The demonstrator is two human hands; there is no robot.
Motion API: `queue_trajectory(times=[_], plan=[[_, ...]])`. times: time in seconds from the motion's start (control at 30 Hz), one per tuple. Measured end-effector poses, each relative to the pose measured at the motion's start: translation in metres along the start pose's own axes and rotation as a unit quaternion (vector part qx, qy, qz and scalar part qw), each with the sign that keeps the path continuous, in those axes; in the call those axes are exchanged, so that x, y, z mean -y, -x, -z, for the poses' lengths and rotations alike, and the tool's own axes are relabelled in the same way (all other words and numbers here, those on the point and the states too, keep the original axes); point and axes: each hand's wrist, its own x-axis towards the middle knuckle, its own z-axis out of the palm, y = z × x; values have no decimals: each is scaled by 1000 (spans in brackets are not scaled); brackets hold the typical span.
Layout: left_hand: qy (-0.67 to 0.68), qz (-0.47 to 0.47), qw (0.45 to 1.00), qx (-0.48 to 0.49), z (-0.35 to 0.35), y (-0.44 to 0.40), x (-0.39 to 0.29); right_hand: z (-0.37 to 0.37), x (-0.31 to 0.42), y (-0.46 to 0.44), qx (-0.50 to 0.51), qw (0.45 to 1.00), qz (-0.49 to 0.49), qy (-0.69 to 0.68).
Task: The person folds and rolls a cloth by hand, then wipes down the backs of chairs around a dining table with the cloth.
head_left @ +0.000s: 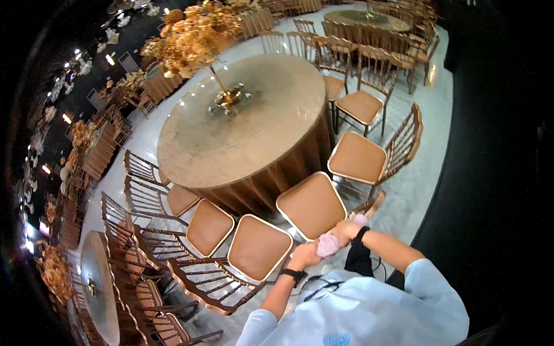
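Observation:
My left hand [306, 254], with a black watch at the wrist, is closed at one end of a crumpled pink cloth [328, 245]. Higher and to the right, my right hand [346, 230] is closed on the cloth too, and more pink shows beyond its fingers. Both hands are at the back of a chair in front of me. The brown padded seat [312, 206] of that chair lies just ahead, and one end of its wooden top rail [377, 203] sticks out past my right hand. My hands and the cloth hide most of the backrest.
A large round table [259, 155] with a pleated skirt stands ahead, bearing a tall orange flower centerpiece [199, 37]. Brown chairs ring it, including one close on the left [259, 247] and one on the right [359, 157]. More tables and chairs fill the hall behind.

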Motion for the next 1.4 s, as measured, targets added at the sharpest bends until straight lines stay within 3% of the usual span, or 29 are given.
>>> queue_trajectory(times=[0.13,0.27,0.33,0.4,0.53,0.63,0.67,0.73,0.87,1.2,1.33,1.4], plan=[[12,33,999,21,17,1,-14,18,5,0,108,994,7,-23],[45,4,999,29,1,-11,2,25,9,14,77,997,-9,-23],[54,-16,998,19,0,-13,2,15,11,15,8,1000,-19,6],[51,-24,998,13,3,-12,0,10,12,16,24,999,-23,30],[41,-12,999,5,-5,-15,2,3,18,26,-45,995,-32,80],[11,-14,1000,-18,0,-9,-4,-24,15,27,-215,972,2,98],[15,-14,1000,-16,8,-6,-8,-31,13,29,-212,972,2,98],[-6,-17,1000,-20,15,1,-14,-38,16,35,-370,920,26,130],[-67,-41,994,-80,12,7,-13,-46,18,36,-441,886,31,138],[-36,-48,981,-184,-10,10,-11,-11,14,27,-228,970,27,79],[3,20,998,-62,12,5,-18,7,13,16,-103,990,27,91],[74,-8,997,-29,9,-5,-5,19,14,13,-30,997,21,72]])
